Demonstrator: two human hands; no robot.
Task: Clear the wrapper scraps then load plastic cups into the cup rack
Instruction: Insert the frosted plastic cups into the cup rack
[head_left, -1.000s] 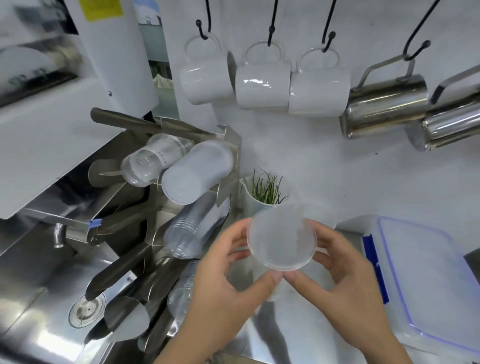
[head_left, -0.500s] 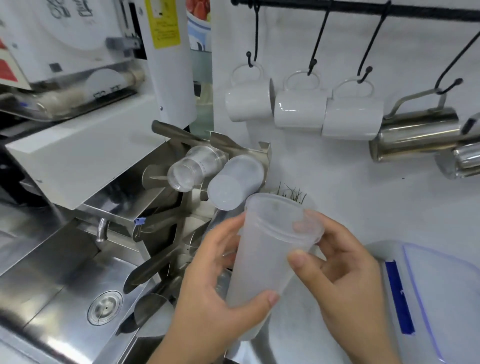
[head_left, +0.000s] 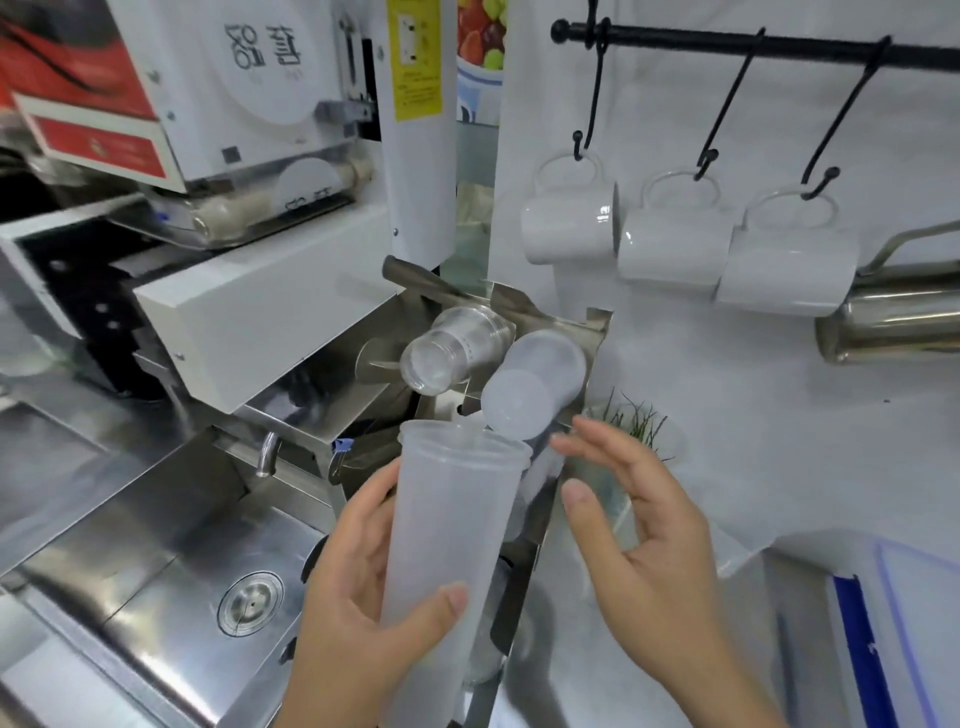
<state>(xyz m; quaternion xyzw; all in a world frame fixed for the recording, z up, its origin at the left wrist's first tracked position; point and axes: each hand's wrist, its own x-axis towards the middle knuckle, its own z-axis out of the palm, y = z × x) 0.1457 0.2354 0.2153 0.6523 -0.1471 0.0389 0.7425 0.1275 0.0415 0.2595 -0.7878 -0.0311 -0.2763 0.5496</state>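
Note:
My left hand (head_left: 358, 613) grips a tall stack of frosted plastic cups (head_left: 447, 551), mouth end up and tilted toward the steel cup rack (head_left: 545, 332). My right hand (head_left: 639, 535) hovers just right of the stack, fingers spread, holding nothing. In the rack's upper slots lie a clear cup stack (head_left: 452, 348) and a frosted cup stack (head_left: 530, 389), bottoms facing me. The rack's lower slots are mostly hidden behind the stack I hold. No wrapper scraps are visible.
A steel sink (head_left: 171, 561) with a drain lies at lower left. A white sealing machine (head_left: 249, 182) stands behind it. White mugs (head_left: 670, 249) and a steel pitcher (head_left: 893, 322) hang from hooks on the wall. A lidded plastic box (head_left: 893, 634) sits at right; a small plant (head_left: 639, 421) behind my right hand.
The cup stack rose and tilted upright toward the rack. My right hand let go of it and opened. The view shifted upward.

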